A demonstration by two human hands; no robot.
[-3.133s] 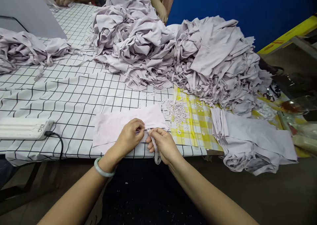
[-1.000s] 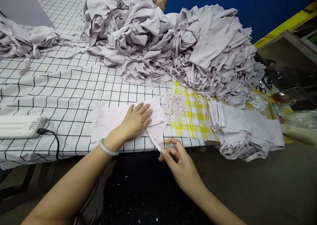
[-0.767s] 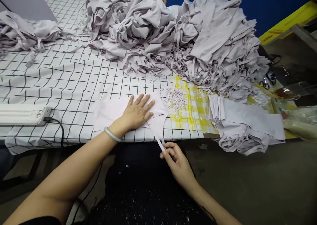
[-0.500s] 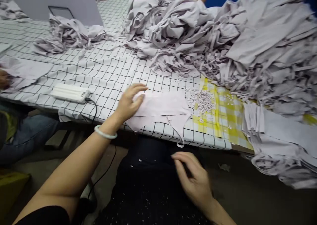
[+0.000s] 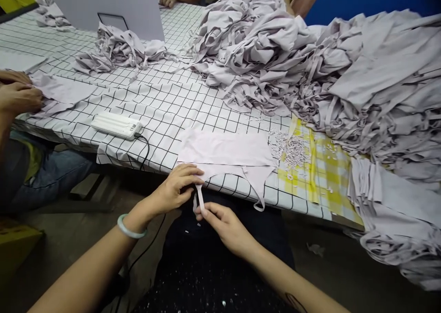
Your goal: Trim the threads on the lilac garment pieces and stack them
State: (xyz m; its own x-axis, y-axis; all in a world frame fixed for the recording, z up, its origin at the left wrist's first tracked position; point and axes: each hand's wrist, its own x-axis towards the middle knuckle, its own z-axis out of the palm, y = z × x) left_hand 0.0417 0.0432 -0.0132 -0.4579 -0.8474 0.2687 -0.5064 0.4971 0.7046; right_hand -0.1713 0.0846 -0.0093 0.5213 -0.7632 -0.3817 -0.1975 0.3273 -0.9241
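Observation:
A pale pink strappy top [image 5: 225, 150] lies flat at the table's front edge, its straps hanging toward me. My left hand [image 5: 174, 187] is closed on the top's near left corner, where one strap begins. Below the edge, my right hand [image 5: 223, 223] pinches that left strap [image 5: 200, 198] between thumb and fingers and holds it drawn down. The other strap [image 5: 260, 205] dangles loose over the edge on the right. A small tag or mark shows on the top near that strap.
A white power bank [image 5: 115, 125] with a black cable lies left. Small pale snippets [image 5: 296, 152] cover a yellow checked cloth [image 5: 325, 166]. Big garment heaps [image 5: 255, 42] fill the back and right; a folded stack [image 5: 396, 193] overhangs the edge. A co-worker's hands [image 5: 20, 92] hold fabric at far left.
My left hand has come down from the top's surface to its near left corner. My right hand has moved left and taken hold of the left strap. The view has shifted slightly left.

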